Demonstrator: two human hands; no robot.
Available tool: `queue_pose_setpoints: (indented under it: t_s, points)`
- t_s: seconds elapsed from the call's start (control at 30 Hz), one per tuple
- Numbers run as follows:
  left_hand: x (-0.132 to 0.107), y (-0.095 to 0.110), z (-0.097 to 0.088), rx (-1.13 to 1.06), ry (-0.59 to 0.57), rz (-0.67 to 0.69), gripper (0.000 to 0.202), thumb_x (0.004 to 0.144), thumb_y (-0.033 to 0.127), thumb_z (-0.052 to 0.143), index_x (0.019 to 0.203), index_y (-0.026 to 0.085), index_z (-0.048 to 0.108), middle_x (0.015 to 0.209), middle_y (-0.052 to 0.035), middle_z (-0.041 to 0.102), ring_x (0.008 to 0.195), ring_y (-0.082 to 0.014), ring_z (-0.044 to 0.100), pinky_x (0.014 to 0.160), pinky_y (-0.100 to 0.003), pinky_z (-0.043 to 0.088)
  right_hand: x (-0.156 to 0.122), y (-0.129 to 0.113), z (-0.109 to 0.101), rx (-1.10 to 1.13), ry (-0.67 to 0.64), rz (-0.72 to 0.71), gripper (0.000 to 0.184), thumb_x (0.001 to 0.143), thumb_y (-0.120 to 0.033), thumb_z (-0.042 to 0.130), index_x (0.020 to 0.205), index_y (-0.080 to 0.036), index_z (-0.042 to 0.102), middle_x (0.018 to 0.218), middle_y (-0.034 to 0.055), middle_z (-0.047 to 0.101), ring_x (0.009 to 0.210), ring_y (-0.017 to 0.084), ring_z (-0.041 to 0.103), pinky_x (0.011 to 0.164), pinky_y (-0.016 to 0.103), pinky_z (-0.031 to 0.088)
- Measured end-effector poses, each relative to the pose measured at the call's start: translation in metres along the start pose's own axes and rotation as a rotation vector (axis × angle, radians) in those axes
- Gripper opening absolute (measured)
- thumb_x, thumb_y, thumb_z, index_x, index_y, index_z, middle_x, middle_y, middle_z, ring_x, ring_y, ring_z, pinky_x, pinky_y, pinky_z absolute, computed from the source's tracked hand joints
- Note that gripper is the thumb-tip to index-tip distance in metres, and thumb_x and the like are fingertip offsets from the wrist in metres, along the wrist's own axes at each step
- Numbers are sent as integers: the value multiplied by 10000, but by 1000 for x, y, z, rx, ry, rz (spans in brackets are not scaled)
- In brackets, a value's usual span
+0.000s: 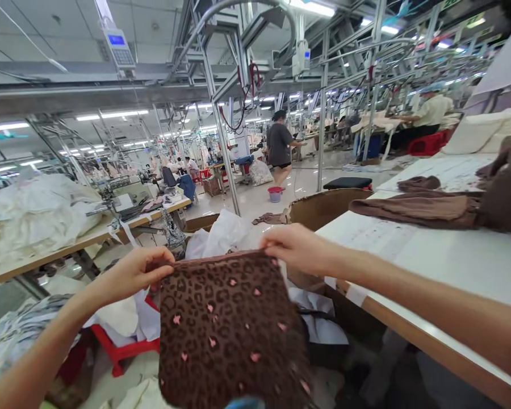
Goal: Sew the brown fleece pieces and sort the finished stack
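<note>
A brown leopard-print fabric piece [230, 324] with small pink marks hangs in front of me, its top edge stretched between both hands. My left hand [147, 270] pinches the upper left corner between thumb and fingers. At the upper right corner, my right hand [292, 247] grips the same edge, fingers closed. The cloth hangs down past the bottom of the view, where its lower end is cut off. What the garment is, I cannot tell.
To the right stands a white table [409, 244] with brown garments [417, 207] on it. A red stool [128, 349] bearing white cloth is at lower left. White fabric [38, 210] is heaped on the left table. Further off, a person [279, 142] stands near a bucket [275, 195].
</note>
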State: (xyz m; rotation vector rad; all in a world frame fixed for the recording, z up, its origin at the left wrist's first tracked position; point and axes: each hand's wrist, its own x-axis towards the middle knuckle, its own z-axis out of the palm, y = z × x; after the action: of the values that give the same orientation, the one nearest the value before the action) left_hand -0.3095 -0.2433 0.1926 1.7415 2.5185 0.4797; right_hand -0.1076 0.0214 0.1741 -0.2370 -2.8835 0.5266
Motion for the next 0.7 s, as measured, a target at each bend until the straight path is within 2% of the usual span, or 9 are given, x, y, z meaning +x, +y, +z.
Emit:
queue_pose_setpoints:
  t_s: [0.03, 0.1, 0.17, 0.23, 0.33, 0.4, 0.47, 0.6, 0.7]
  points:
    - [5, -12, 10, 47, 40, -7, 284, 879, 411, 501, 850, 171, 650, 708, -38, 710, 615, -172, 675, 554, -241, 556, 22, 3, 14, 6, -5, 17, 132, 959, -272, 590, 967, -153, 648, 898, 14, 660, 802, 143, 637, 765, 334, 551]
    - [15, -25, 36, 124, 136, -17, 303, 869, 353, 495, 1047, 159, 645, 998, -120, 746, 913, -256, 713, 786, -366, 595, 53, 17, 42, 6, 13, 65, 221, 967, -306, 578, 1135, -168, 614, 1074, 58, 648, 933, 180, 638, 839, 389, 550]
    - [20, -26, 69, 177, 179, 7, 356, 878, 307, 475, 1163, 157, 627, 1209, -156, 686, 1137, -297, 646, 977, -470, 528, 62, 37, 61, -10, 34, 109, 292, 962, -320, 584, 1215, -173, 581, 1196, 86, 609, 1035, 215, 616, 889, 437, 535]
    - [24, -21, 103, 215, 202, 52, 374, 906, 303, 454, 1219, 190, 624, 1326, -140, 626, 1258, -319, 568, 1041, -523, 479, 51, 61, 68, -39, 42, 145, 316, 960, -320, 586, 1243, -180, 568, 1251, 96, 584, 1087, 233, 596, 923, 464, 517]
    - [30, -14, 141, 411, 372, 185, 374, 949, 270, 403, 1257, 239, 613, 1344, -108, 615, 1278, -324, 546, 992, -514, 514, 14, 98, 53, -105, 35, 215, 297, 962, -317, 580, 1227, -183, 579, 1245, 92, 589, 1097, 233, 591, 943, 474, 503]
    - [35, -15, 153, 539, 502, 264, 363, 949, 249, 402, 1243, 242, 615, 1311, -108, 631, 1249, -317, 563, 963, -479, 525, -14, 122, 36, -160, 34, 288, 282, 964, -316, 577, 1213, -183, 587, 1238, 89, 593, 1091, 230, 593, 944, 472, 501]
    - [42, -19, 156, 603, 564, 326, 350, 933, 252, 423, 1230, 244, 608, 1289, -106, 637, 1229, -312, 571, 963, -455, 511, -39, 146, 17, -217, 44, 382, 269, 964, -314, 577, 1198, -183, 594, 1236, 88, 594, 1090, 227, 592, 945, 469, 500]
    - [51, -31, 154, 663, 573, 440, 380, 896, 248, 444, 1258, 253, 560, 1252, -108, 647, 1178, -338, 593, 947, -463, 485, -79, 196, -18, -317, 80, 593, 244, 959, -324, 585, 1152, -178, 612, 1223, 86, 598, 1092, 227, 588, 941, 464, 500]
    - [51, -41, 156, 635, 557, 443, 545, 871, 207, 450, 1407, 311, 444, 1270, -94, 644, 1175, -352, 599, 965, -498, 469, -101, 230, -40, -369, 100, 735, 249, 953, -337, 594, 1134, -167, 613, 1196, 84, 605, 1053, 220, 601, 902, 445, 520]
